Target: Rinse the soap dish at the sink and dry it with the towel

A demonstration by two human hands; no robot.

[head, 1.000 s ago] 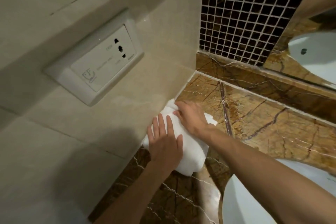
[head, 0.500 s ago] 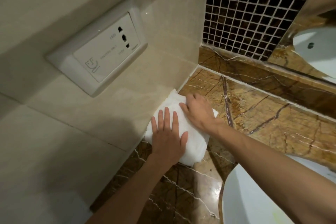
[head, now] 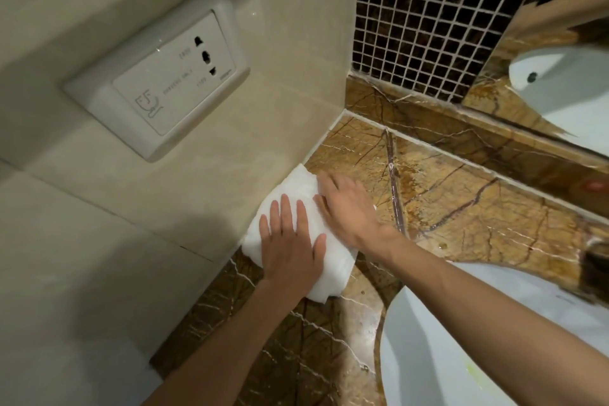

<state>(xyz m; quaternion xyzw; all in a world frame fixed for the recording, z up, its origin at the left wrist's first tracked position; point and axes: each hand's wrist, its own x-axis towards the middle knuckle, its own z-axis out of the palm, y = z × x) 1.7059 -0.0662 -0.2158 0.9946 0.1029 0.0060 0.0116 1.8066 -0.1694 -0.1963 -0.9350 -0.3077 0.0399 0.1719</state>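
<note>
A folded white towel (head: 333, 273) lies on the brown marble counter (head: 461, 208), pushed up against the left wall. My left hand (head: 290, 249) lies flat on the towel's near half, fingers spread. Palm down on its far half rests my right hand (head: 346, 208), fingers stretched toward the wall. Neither hand curls around the cloth. The white sink basin (head: 461, 339) sits at the lower right under my right forearm. No soap dish is in sight; I cannot tell whether one is under the towel.
A white shaver socket (head: 164, 82) is set in the beige wall on the left. Dark mosaic tiles (head: 428, 10) and a mirror (head: 560, 59) rise behind the counter. A dark blurred object (head: 596, 260) stands at the right edge by the basin.
Both hands have slid slightly along the towel toward the corner, and the right hand's fingers have flattened out. The towel stays against the wall.
</note>
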